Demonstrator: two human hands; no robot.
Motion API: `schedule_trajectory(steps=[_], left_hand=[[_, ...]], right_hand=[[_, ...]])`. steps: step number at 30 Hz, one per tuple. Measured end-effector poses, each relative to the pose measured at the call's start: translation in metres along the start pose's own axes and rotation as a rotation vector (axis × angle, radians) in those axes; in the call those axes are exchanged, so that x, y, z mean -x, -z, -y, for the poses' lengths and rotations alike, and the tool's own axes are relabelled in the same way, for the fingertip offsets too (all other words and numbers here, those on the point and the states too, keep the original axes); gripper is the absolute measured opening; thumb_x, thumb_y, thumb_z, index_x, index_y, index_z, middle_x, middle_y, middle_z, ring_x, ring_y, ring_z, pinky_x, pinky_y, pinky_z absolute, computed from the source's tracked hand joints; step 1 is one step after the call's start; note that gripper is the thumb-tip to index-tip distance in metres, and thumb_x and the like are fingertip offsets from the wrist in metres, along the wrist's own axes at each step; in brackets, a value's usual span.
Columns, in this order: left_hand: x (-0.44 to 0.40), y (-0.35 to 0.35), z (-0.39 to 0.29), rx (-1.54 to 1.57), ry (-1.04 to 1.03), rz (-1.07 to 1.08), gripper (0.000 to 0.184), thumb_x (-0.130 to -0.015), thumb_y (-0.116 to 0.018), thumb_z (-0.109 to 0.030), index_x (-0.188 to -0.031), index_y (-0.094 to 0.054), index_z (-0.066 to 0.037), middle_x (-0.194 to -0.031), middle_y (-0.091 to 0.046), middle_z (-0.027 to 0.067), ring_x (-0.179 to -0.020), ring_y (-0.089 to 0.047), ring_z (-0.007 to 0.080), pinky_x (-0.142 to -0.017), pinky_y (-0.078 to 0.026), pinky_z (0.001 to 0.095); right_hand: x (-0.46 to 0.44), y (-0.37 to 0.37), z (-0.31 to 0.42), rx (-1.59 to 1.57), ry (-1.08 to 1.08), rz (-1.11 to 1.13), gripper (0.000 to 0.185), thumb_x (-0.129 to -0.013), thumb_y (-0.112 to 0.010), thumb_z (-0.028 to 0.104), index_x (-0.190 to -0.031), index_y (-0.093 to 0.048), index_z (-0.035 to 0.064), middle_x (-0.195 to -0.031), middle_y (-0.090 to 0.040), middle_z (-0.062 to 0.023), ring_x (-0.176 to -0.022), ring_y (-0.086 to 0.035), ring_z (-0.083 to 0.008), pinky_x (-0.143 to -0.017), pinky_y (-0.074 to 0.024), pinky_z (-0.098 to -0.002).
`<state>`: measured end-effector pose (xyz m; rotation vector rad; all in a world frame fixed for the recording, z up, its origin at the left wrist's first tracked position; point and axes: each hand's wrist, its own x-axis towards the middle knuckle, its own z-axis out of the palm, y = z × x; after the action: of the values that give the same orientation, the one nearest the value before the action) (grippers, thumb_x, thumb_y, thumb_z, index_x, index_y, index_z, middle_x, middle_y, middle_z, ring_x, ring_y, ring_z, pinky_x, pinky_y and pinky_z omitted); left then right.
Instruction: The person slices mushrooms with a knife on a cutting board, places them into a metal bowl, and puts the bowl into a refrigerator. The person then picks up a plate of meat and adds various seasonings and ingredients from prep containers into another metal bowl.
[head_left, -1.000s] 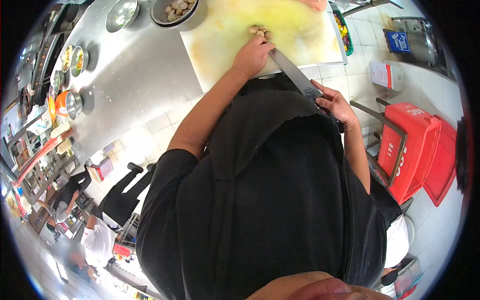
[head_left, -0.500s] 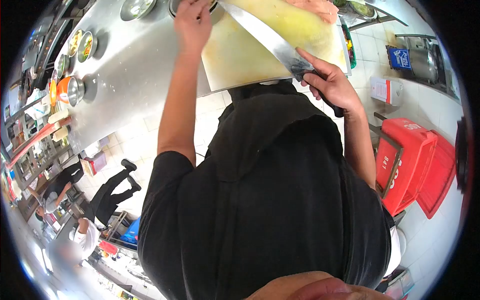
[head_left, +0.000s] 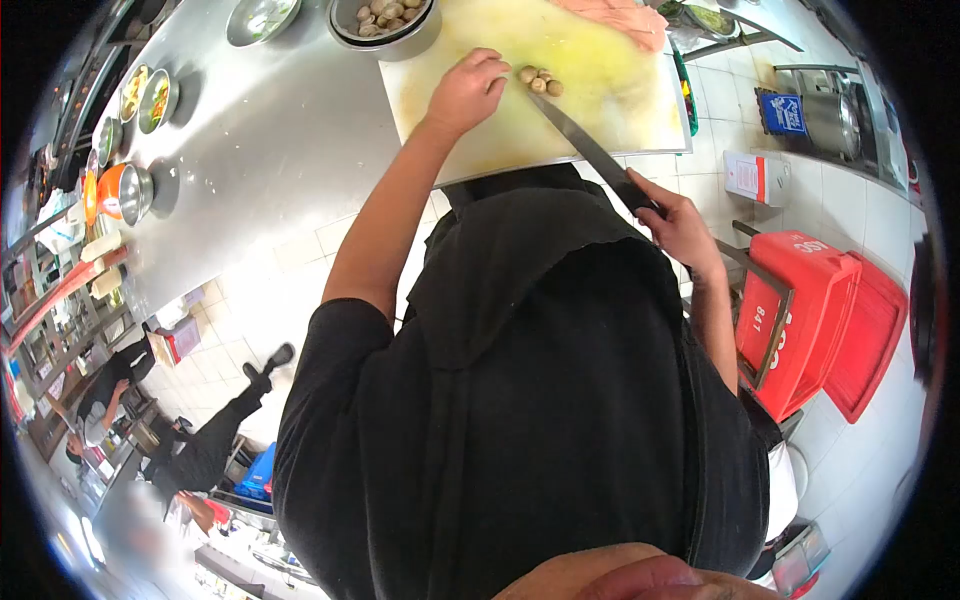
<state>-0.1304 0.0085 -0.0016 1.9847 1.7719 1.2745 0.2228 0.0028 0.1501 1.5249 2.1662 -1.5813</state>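
On the yellow-stained cutting board [head_left: 440, 150] sits a small cluster of brownish button mushrooms [head_left: 540, 80]. My right hand [head_left: 685, 230] grips the dark handle of a large kitchen knife [head_left: 590, 145], index finger along it. The blade's tip lies at the near side of the mushrooms. My left hand [head_left: 470, 93] is over the board just left of the cluster, fingers curled together; whether anything is inside them is hidden. A metal bowl [head_left: 415, 40] at the board's far left corner contains more mushrooms.
Metal bowls [head_left: 160, 100] of cut food line the steel table's [head_left: 250, 180] left side. Pink cloth-like material [head_left: 615, 18] lies at the board's far right. A red bin [head_left: 800, 320] stands to my right. Other people [head_left: 210, 450] are at the lower left.
My left hand has moved from the bowl to the board, and several mushrooms now lie there. The knife has shifted nearer to me, its tip now beside them.
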Motion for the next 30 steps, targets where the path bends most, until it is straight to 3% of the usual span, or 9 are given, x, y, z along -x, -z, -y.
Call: schedule_trajectory(steps=[4, 10, 16, 26, 30], left_hand=[[-0.011, -0.029, 0.004, 0.067, -0.005, 0.077, 0.019, -0.082, -0.069, -0.007, -0.101, -0.071, -0.006, -0.108, -0.067, 0.0114, -0.089, -0.067, 0.0302, -0.079, -0.055, 0.0371], [-0.025, -0.042, 0.006, 0.110, 0.073, 0.141, 0.013, -0.082, -0.065, -0.007, -0.092, -0.072, -0.007, -0.094, -0.068, 0.0111, -0.086, -0.066, 0.0318, -0.078, -0.055, 0.0397], [-0.022, -0.049, -0.001, 0.083, 0.162, 0.134, 0.013, -0.082, -0.069, -0.010, -0.093, -0.073, -0.006, -0.086, -0.069, 0.0125, -0.075, -0.067, 0.0287, -0.070, -0.054, 0.0373], [-0.013, -0.063, -0.014, 0.129, 0.328, 0.053, 0.015, -0.083, -0.068, -0.012, -0.095, -0.072, -0.005, -0.086, -0.073, 0.0133, -0.074, -0.071, 0.0250, -0.071, -0.057, 0.0348], [-0.014, -0.065, -0.019, 0.122, 0.345, 0.051, 0.013, -0.082, -0.067, -0.011, -0.093, -0.072, -0.005, -0.084, -0.072, 0.0139, -0.072, -0.070, 0.0271, -0.070, -0.056, 0.0364]], right_hand=[[-0.008, -0.011, 0.003, 0.083, -0.018, -0.067, 0.055, -0.088, -0.061, -0.001, -0.141, -0.055, 0.0143, -0.115, -0.071, -0.0180, -0.098, -0.067, -0.0170, -0.091, -0.0502, -0.0310], [-0.010, -0.012, -0.015, 0.101, 0.017, -0.182, 0.055, -0.088, -0.062, 0.002, -0.141, -0.055, 0.0160, -0.111, -0.070, -0.0211, -0.093, -0.070, -0.0226, -0.087, -0.0515, -0.0329], [-0.016, -0.013, 0.001, -0.041, -0.137, -0.147, 0.057, -0.087, -0.063, 0.003, -0.142, -0.053, 0.0165, -0.109, -0.070, -0.0232, -0.086, -0.070, -0.0258, -0.084, -0.0520, -0.0348], [-0.026, -0.035, -0.001, 0.081, 0.126, -0.275, 0.057, -0.088, -0.064, 0.006, -0.143, -0.052, 0.0187, -0.115, -0.066, -0.0260, -0.105, -0.066, -0.0397, -0.091, -0.0513, -0.0394], [-0.020, -0.035, 0.013, 0.188, 0.036, -0.221, 0.058, -0.088, -0.063, 0.007, -0.143, -0.051, 0.0211, -0.113, -0.066, -0.0257, -0.104, -0.064, -0.0423, -0.091, -0.0512, -0.0434]])
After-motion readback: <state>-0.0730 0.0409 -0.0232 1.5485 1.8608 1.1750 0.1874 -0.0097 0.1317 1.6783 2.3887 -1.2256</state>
